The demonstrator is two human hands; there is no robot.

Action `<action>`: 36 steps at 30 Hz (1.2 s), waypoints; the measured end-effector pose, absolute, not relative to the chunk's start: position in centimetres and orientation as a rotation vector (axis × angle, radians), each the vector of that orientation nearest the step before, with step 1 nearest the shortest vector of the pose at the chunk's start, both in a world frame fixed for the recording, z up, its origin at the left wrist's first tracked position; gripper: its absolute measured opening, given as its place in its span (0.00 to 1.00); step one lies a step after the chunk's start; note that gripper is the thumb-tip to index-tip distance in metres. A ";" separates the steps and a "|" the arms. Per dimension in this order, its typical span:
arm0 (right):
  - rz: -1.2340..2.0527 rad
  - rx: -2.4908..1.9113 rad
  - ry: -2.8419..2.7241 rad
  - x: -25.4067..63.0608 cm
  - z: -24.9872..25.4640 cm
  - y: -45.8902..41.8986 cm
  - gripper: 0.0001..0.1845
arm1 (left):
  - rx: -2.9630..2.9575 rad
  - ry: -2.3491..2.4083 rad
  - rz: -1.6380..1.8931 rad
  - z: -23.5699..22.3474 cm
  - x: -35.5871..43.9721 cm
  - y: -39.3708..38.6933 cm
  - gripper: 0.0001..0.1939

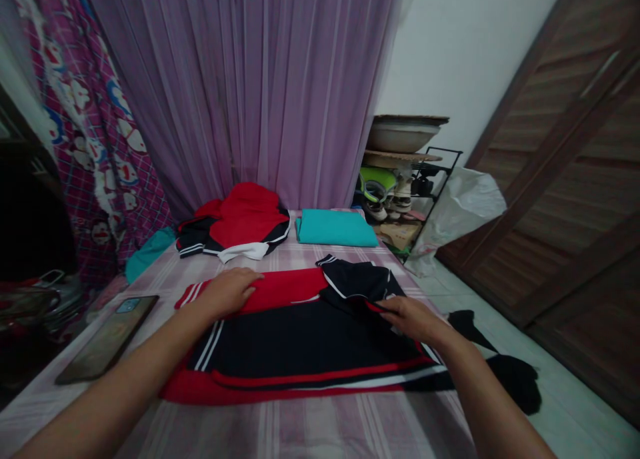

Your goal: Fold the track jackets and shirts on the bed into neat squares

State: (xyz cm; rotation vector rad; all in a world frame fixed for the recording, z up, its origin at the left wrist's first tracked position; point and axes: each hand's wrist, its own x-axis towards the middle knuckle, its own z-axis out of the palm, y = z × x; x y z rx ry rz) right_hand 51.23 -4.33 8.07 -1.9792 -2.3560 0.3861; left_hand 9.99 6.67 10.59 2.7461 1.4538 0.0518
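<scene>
A red and navy sports top [280,339] with white stripes lies partly folded across the bed in front of me. My left hand [233,291] rests on its red upper part at the left, palm down and fingers stretched out. At the right side, my right hand [407,318] pinches an edge of the dark fabric and lifts it slightly. Just beyond that hand, a navy sleeve [357,278] with a white-striped cuff is bunched over the top. The fingertips of my right hand are partly hidden by the cloth.
Farther back on the checked bedsheet [300,429] are a crumpled red and navy garment [245,216] and a folded turquoise cloth [336,227]. A phone [107,339] lies at the left. Dark cloths [515,379] are on the floor at right, near a shoe rack [425,199].
</scene>
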 end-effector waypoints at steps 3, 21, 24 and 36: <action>0.277 -1.993 -2.377 51.2 7.0 -5.8 0.22 | 2.866 1.138 0.105 10.0 17.4 5.5 0.22; 0.590 -1.820 -2.177 51.8 3.4 -7.7 0.23 | 2.853 0.959 0.428 7.3 25.4 5.4 0.16; 0.493 -1.882 -2.183 51.6 3.4 -7.2 0.21 | 2.965 0.946 0.412 9.4 23.0 4.5 0.13; 0.173 -2.012 -2.421 51.9 4.8 -5.5 0.22 | 2.885 1.120 -0.096 9.9 10.5 -0.1 0.11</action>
